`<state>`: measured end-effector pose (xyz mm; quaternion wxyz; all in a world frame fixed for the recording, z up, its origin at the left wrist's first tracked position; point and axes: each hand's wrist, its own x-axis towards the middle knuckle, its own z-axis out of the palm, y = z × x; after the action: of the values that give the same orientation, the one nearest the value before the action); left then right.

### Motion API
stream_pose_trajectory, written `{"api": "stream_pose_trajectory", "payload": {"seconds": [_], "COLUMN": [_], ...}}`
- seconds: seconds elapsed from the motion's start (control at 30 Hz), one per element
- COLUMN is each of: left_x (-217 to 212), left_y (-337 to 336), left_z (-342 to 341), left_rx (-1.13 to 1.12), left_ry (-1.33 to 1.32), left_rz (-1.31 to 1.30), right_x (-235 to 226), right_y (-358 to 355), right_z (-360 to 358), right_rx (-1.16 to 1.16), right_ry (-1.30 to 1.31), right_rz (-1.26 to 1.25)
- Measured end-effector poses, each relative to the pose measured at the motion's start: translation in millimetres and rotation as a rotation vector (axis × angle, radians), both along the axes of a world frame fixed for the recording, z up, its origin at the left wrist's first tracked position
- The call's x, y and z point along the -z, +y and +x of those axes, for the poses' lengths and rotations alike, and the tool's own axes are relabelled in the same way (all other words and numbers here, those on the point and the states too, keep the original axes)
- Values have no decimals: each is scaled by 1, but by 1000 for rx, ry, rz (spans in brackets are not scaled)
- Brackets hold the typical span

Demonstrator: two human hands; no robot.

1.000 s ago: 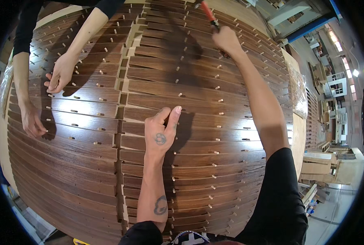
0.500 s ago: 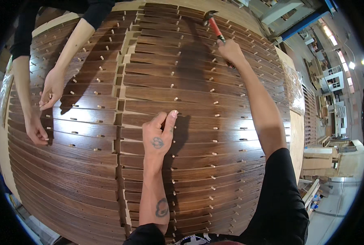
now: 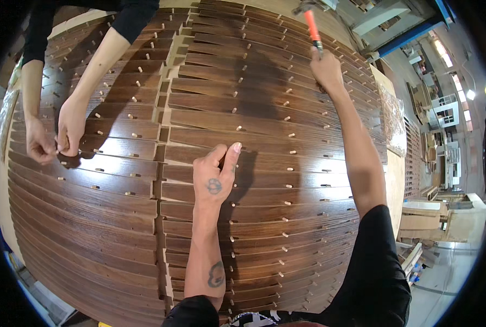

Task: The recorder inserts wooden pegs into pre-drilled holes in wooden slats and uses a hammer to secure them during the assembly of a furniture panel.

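Note:
In my right hand, held up at the far right of the boards, is a claw hammer with a red and black handle. My fingers wrap round its lower grip, and its head is blurred. My left hand hovers over the middle boards with curled fingers and the thumb along the top. Whatever it may hold is hidden in the fist. Beneath both hands lie dark brown wooden boards, side by side. Rows of pale wooden dowels stand in them, including one dowel just beyond my left thumb.
At the left, a co-worker's two hands meet low over another stack of brown boards with dowels. A stepped gap runs between the stacks. Clear plastic wrap lies along the right edge, with stacked panels beyond.
The hammer and my right hand have moved up and to the right. My left hand stays nearly in place. The co-worker's hands have come closer together.

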<state>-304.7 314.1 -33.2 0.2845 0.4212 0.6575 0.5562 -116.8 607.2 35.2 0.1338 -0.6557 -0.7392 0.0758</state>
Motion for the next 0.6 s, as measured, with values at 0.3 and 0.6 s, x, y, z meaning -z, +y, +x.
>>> {"api": "stream_pose_trajectory", "payload": {"seconds": [0.3,0.6], "left_x": [1,-3], "left_y": [-2,-1], "left_z": [0,4], "left_rx": [14,12], "left_ry": [25,-35], "left_rz": [-34,-61], "right_x": [3,13], "right_y": [0,67], "right_z": [-2,-23], "right_rx": [-47,-72], "right_ry": [-52,-126], "right_rz": [-37,-86]}}
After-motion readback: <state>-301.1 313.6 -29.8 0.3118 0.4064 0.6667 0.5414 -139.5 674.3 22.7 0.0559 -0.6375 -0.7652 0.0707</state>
